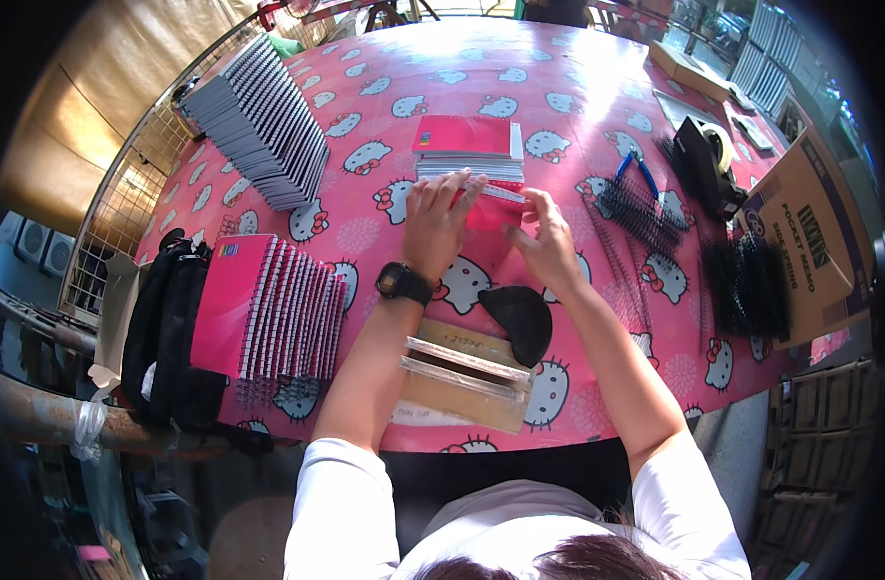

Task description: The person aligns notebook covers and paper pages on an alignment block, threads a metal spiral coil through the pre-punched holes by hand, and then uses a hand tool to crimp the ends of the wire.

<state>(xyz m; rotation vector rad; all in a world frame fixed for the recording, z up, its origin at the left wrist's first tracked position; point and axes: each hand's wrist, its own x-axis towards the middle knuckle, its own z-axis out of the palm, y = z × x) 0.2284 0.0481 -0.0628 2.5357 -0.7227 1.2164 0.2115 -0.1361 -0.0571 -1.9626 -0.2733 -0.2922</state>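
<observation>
A pink notebook [496,215] lies flat in front of me, with a pale strip along its far edge. My left hand [441,220], a black watch on its wrist, grips the notebook's left side with the fingers over the top. At the right side, my right hand [547,242] holds the edge between thumb and curled fingers. Just beyond stands a stack of pink-covered notebooks [470,137], with white pages showing at the near side. Between my forearms lie a black rounded pad [518,324] and a brown cardboard piece [462,398] with clear-wrapped ridges across it.
Spiral-bound pink notebooks [232,304] stand in a row at left, beside a black bag [177,338]. Behind them rises a tall spiral-bound stack [259,126]. Black spiral coils [641,217], blue-handled pliers [638,172], a tape dispenser [703,164] and a cardboard box [808,242] are at right.
</observation>
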